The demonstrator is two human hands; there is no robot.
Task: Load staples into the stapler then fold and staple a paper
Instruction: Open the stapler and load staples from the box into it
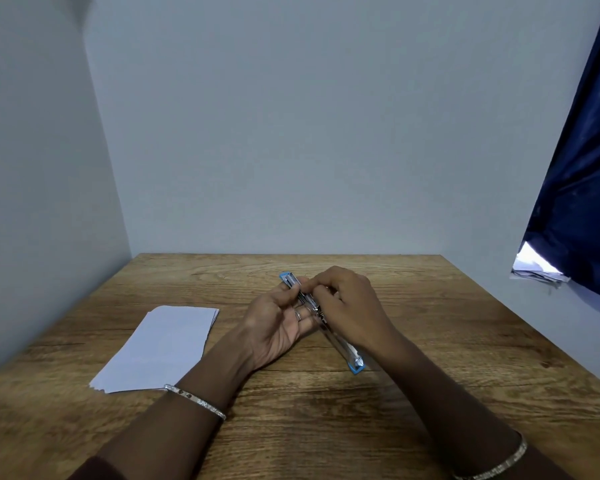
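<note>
Lighting even and dim, bluish cast. Bright daylight enters below the curtain (579,168), overexposed there. Soft shadows left of the curtain on the table (430,323). Wide-angle bowing at edges (walls lean). Hands slightly soft.

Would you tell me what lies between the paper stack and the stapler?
In the head view, only the left hand lies between the paper stack and the stapler.

Grainy wood table (430,341), shiny metal stapler (340,344)
</note>
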